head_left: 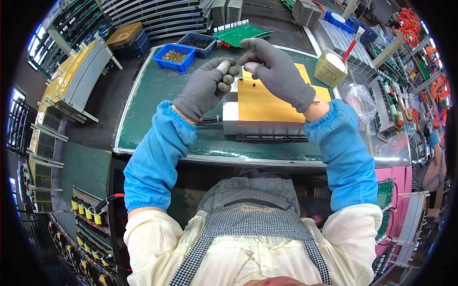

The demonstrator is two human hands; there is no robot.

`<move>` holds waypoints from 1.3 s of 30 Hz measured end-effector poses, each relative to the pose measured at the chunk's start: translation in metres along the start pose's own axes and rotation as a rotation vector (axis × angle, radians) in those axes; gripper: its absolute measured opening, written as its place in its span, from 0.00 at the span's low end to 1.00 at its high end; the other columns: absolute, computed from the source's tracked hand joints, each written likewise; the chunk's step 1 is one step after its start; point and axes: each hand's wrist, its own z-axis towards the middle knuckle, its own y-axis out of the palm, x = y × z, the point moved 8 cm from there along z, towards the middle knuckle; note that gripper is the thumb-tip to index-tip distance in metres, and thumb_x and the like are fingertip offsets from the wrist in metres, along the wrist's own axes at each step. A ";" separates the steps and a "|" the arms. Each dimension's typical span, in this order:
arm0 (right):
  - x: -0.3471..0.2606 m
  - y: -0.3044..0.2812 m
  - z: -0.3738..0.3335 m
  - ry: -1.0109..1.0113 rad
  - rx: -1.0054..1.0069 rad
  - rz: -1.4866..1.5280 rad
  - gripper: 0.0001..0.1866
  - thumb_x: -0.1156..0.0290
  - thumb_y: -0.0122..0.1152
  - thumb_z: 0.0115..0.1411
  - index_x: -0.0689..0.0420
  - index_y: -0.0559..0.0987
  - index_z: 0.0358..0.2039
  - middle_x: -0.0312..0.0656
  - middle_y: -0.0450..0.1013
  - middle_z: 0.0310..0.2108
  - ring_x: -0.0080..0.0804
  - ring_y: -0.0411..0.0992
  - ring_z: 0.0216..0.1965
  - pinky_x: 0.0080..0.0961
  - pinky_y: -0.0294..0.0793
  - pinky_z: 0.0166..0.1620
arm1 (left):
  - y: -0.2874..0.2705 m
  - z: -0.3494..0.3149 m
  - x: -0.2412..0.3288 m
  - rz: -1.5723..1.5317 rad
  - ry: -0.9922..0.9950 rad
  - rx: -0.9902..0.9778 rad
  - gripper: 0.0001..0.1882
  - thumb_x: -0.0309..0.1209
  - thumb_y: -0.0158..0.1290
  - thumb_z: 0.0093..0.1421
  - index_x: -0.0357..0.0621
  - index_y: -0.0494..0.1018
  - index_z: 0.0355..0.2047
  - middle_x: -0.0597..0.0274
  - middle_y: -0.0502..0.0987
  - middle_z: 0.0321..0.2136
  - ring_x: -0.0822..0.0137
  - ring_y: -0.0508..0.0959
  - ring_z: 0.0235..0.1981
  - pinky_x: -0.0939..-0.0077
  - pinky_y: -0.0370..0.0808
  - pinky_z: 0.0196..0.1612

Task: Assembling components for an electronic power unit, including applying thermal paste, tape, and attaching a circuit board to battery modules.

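Observation:
My left hand (207,88), in a grey glove with worn pale fingertips, is closed, its fingers curled in against the thumb. Whatever it may hold is hidden. Just to its right is my right hand (274,71), gloved alike, its thumb and forefinger apart and nothing visible between them. Both are raised over a yellow-topped panel (267,102) on a grey metal housing (267,127). Small dark bits (254,85) lie on the yellow surface. Black wires (209,120) come out of the housing's left side.
Beyond my left hand stand a blue bin (162,63) of brass-coloured small parts and a greyish-blue bin (210,50) of black ones. A green circuit board (234,34) lies at the back. Right of the panel sit a carton (329,71) with a red-handled brush (350,47) and clear plastic bag (360,101).

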 end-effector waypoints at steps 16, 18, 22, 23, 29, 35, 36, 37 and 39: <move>-0.004 -0.016 0.004 -0.088 -0.107 -0.132 0.20 0.78 0.59 0.59 0.57 0.74 0.54 0.43 0.78 0.34 0.35 0.78 0.36 0.28 0.77 0.42 | -0.045 -0.005 0.025 -0.122 0.091 0.020 0.28 0.15 0.34 0.66 0.23 0.45 0.66 0.35 0.60 0.60 0.43 0.62 0.65 0.66 0.66 0.69; -0.019 -0.008 0.004 -0.147 -0.104 -0.135 0.20 0.78 0.59 0.59 0.57 0.74 0.53 0.43 0.78 0.34 0.37 0.78 0.35 0.29 0.77 0.41 | -0.025 -0.011 0.028 -0.068 0.110 -0.014 0.29 0.17 0.32 0.67 0.26 0.42 0.67 0.33 0.56 0.64 0.44 0.63 0.65 0.65 0.68 0.68; -0.031 0.006 0.004 -0.236 -0.052 -0.207 0.23 0.76 0.62 0.58 0.53 0.71 0.55 0.41 0.78 0.36 0.40 0.78 0.38 0.32 0.79 0.43 | -0.001 -0.016 0.033 -0.009 0.133 -0.091 0.27 0.18 0.34 0.67 0.24 0.44 0.66 0.31 0.58 0.62 0.43 0.67 0.63 0.62 0.70 0.66; -0.032 0.006 0.004 -0.238 -0.021 -0.258 0.25 0.76 0.63 0.58 0.52 0.70 0.56 0.41 0.78 0.37 0.40 0.78 0.39 0.32 0.79 0.44 | 0.001 -0.017 0.034 0.019 0.140 -0.135 0.28 0.18 0.34 0.67 0.25 0.43 0.66 0.32 0.57 0.63 0.43 0.67 0.62 0.61 0.71 0.66; -0.046 0.009 -0.007 -0.314 0.051 -0.320 0.29 0.76 0.63 0.57 0.50 0.68 0.60 0.41 0.77 0.41 0.40 0.75 0.46 0.34 0.79 0.47 | 0.020 -0.033 0.037 0.144 0.190 -0.133 0.29 0.18 0.33 0.66 0.29 0.45 0.67 0.34 0.59 0.63 0.46 0.69 0.62 0.61 0.72 0.65; -0.040 0.012 -0.013 -0.319 0.086 -0.243 0.28 0.77 0.64 0.57 0.52 0.70 0.59 0.40 0.77 0.37 0.40 0.75 0.46 0.34 0.79 0.46 | 0.035 -0.043 0.038 0.287 0.213 -0.077 0.30 0.18 0.34 0.63 0.33 0.48 0.68 0.37 0.61 0.62 0.49 0.70 0.61 0.62 0.72 0.64; -0.039 0.012 -0.013 -0.320 0.085 -0.243 0.28 0.77 0.64 0.57 0.52 0.70 0.59 0.40 0.77 0.37 0.40 0.75 0.46 0.34 0.79 0.46 | 0.037 -0.044 0.038 0.309 0.219 -0.079 0.31 0.18 0.34 0.63 0.35 0.49 0.68 0.37 0.61 0.62 0.50 0.71 0.60 0.61 0.73 0.64; -0.037 0.012 -0.012 -0.300 0.091 -0.193 0.28 0.77 0.64 0.57 0.52 0.70 0.58 0.40 0.77 0.36 0.41 0.75 0.45 0.34 0.78 0.46 | 0.038 -0.044 0.039 0.310 0.220 -0.079 0.31 0.18 0.34 0.63 0.35 0.49 0.68 0.37 0.61 0.62 0.50 0.71 0.60 0.61 0.73 0.64; -0.035 0.010 -0.011 -0.277 0.099 -0.145 0.27 0.77 0.64 0.57 0.52 0.71 0.58 0.40 0.78 0.36 0.41 0.75 0.45 0.35 0.78 0.45 | 0.041 -0.043 0.036 0.331 0.182 -0.116 0.30 0.19 0.35 0.63 0.36 0.52 0.68 0.39 0.63 0.60 0.51 0.72 0.60 0.61 0.73 0.64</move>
